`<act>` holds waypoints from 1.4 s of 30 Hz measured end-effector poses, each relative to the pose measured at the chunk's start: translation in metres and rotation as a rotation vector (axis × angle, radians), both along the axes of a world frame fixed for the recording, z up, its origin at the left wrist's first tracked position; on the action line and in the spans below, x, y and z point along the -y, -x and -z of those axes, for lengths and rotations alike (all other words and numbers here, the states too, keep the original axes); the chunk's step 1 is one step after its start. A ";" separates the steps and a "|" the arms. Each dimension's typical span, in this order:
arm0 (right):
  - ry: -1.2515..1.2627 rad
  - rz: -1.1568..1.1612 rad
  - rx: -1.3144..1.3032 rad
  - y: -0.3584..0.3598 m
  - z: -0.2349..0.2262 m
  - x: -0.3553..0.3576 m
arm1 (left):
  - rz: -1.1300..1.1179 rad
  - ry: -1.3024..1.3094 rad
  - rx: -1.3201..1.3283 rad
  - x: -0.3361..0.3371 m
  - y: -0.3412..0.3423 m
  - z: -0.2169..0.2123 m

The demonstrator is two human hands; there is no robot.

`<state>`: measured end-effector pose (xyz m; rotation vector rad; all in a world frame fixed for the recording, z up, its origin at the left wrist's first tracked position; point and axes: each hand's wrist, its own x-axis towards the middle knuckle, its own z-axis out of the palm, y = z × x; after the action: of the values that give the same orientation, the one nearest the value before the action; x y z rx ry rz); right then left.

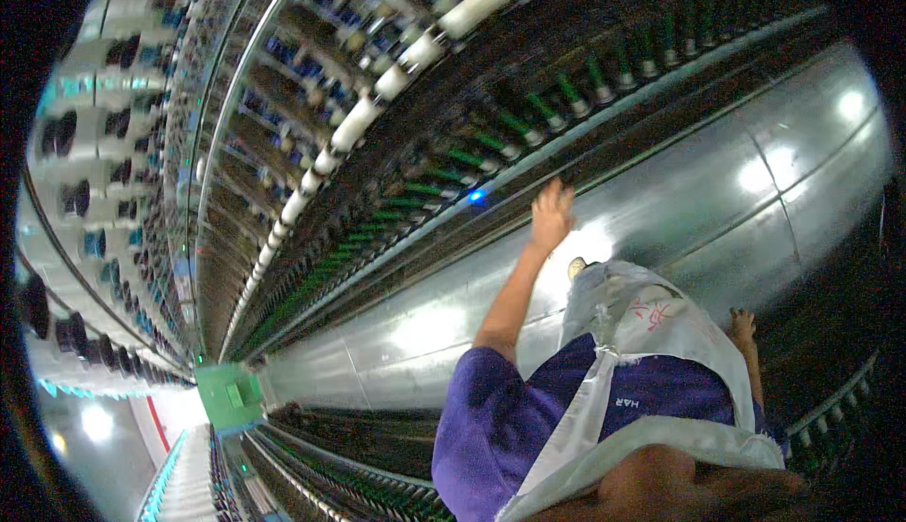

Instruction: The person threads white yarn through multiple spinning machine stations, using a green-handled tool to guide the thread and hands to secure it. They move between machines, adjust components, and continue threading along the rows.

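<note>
The row of green spindles point(516, 123) lies far and left of your hands, its long axis slanting from near left to far right, a metal rail point(585, 139) along its near side; your left hand point(552, 209) is nearer, open and empty, apart from the spindles; your right hand point(743, 324) hangs well right, its grip too dark to tell.

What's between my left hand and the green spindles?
In the head view, a long pale rail runs between your left hand and the green spindles, with a dark strip on the hand's side of it.
</note>
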<state>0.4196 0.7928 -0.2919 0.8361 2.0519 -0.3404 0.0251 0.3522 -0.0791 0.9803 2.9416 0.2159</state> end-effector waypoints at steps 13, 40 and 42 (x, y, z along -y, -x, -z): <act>-0.045 0.244 -0.844 0.131 -0.135 -0.230 | 0.050 0.548 0.911 -0.188 0.019 0.154; -0.118 1.008 -0.637 0.049 -0.115 -0.843 | 0.722 0.675 0.644 -1.073 0.137 0.101; -0.180 1.005 -0.828 0.080 -0.129 -0.935 | 0.671 0.824 0.656 -1.082 0.163 0.113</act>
<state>0.3399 1.7280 -0.1632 2.0804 2.2110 -1.2191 -0.1375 1.4341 -0.1924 1.3008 1.7086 -0.5378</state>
